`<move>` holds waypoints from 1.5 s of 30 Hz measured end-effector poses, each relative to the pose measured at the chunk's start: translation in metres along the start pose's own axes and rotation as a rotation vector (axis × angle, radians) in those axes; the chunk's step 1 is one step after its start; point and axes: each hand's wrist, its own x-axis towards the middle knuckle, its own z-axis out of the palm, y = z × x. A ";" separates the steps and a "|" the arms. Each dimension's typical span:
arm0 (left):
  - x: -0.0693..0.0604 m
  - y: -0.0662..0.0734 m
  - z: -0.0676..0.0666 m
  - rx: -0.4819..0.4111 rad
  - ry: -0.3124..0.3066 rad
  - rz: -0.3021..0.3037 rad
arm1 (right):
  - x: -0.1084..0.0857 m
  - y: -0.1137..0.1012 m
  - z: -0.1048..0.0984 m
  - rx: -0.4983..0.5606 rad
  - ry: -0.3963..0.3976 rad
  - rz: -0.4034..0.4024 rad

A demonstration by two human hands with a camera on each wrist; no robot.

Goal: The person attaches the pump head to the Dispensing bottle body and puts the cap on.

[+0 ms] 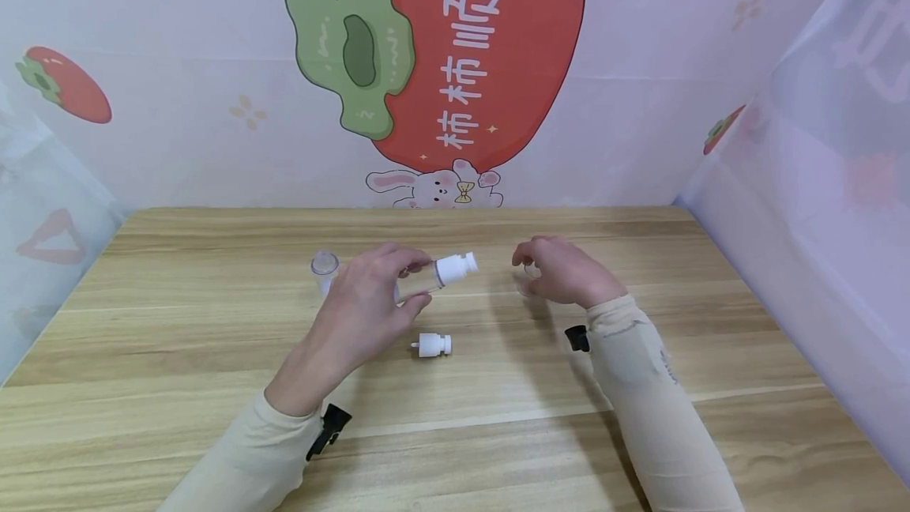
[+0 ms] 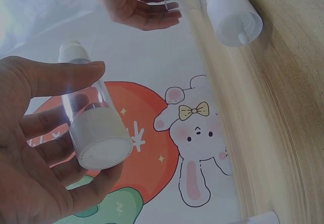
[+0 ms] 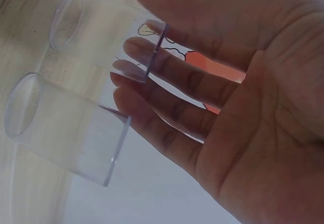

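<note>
1. My left hand (image 1: pixel 366 283) grasps a clear bottle (image 2: pixel 98 127) with a white base, thumb on one side and fingers curled round the other. It is tilted, raised off the table (image 1: pixel 498 433) left of its middle line, and its fitted white pump (image 1: pixel 453 269) points toward the right edge.
2. My right hand (image 1: pixel 565 273) is right of the middle, nearer the far edge than the near one. Its fingers curve around the top of one clear cover (image 3: pixel 106 31); I cannot tell whether they pinch it or only surround it (clear plastic hides its contacts well).
3. A second clear cover (image 3: pixel 66 133) stands just beside the first, by my little finger.
4. The step in hand, as I judge it, is covering the bottle I hold: its pump is seated, its nozzle bare.
5. The next move calls for a light, sure pinch on one cover without knocking its neighbour, then lining its mouth up with the pump.
6. Further out, a loose white pump (image 1: pixel 432 344) lies on its side, closer to the near edge than my left hand is, its stem toward the left edge.
7. Toward the far left corner stands another bottle (image 1: pixel 325 263), without a pump and partly hidden by my hand.
</note>
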 end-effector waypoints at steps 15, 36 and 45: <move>-0.001 0.001 0.000 0.005 -0.007 -0.005 | 0.000 -0.004 0.004 -0.031 -0.010 0.033; 0.000 0.001 0.000 0.003 -0.006 -0.019 | -0.012 -0.011 -0.012 0.016 0.105 -0.066; 0.000 -0.001 -0.001 -0.004 -0.003 -0.021 | -0.017 -0.012 -0.021 0.140 0.171 -0.133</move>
